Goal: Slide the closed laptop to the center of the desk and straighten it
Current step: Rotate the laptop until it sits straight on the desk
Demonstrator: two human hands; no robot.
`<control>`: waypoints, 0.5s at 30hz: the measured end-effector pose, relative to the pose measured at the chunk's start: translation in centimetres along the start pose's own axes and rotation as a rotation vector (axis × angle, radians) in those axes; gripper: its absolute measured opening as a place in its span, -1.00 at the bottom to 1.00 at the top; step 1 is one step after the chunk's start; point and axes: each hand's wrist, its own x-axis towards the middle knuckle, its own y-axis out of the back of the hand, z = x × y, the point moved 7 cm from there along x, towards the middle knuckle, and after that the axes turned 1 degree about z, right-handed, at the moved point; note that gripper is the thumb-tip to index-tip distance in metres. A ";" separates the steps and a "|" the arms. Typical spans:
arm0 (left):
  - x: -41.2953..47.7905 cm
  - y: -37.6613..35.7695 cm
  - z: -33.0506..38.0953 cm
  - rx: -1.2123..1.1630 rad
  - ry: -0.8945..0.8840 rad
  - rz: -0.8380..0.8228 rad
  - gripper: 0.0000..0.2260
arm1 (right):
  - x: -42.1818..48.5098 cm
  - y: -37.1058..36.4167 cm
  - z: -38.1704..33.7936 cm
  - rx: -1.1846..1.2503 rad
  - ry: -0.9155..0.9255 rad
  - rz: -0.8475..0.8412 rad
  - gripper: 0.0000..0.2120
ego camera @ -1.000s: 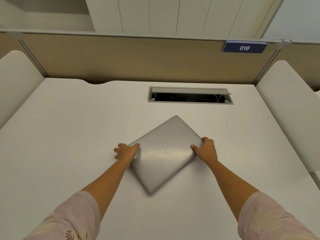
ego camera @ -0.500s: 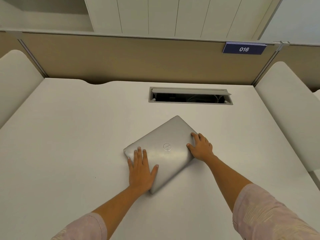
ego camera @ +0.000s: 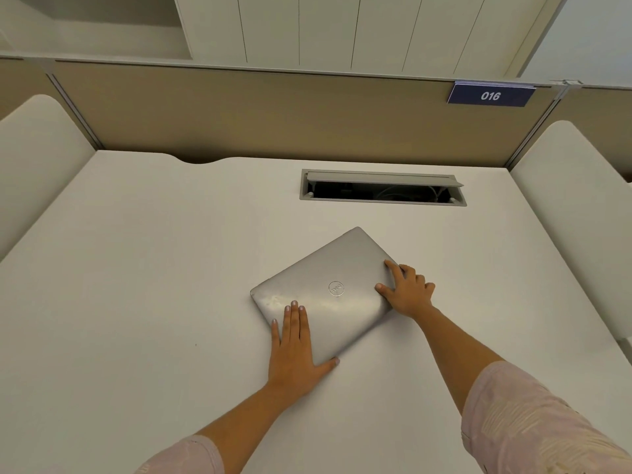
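Laptop askew on desk, both hands flat on lid

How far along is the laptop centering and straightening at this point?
Done: the closed laptop lies roughly mid-desk, below the cable hatch. In hand: the left hand lies flat on its near-left edge, the right hand holds its right corner. Left: it sits skewed, one corner pointing at the hatch, so squaring it remains.

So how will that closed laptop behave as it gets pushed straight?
The laptop looks rigid and flat, so it should turn as one piece. Its smooth metal lid on the smooth desk likely slides easily. Lying flat, it can't tip.
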 end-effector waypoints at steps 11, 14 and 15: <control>1.6 1.3 -2.6 0.088 -0.203 -0.028 0.04 | -3.3 -1.5 0.7 0.070 -0.139 0.102 -0.36; 2.4 1.7 -3.4 0.143 -0.258 -0.053 0.05 | -4.5 -1.7 0.5 0.071 -0.186 0.152 -0.34; 2.7 1.9 -3.7 0.150 -0.278 -0.057 0.05 | -5.0 -1.8 0.4 0.071 -0.201 0.165 -0.34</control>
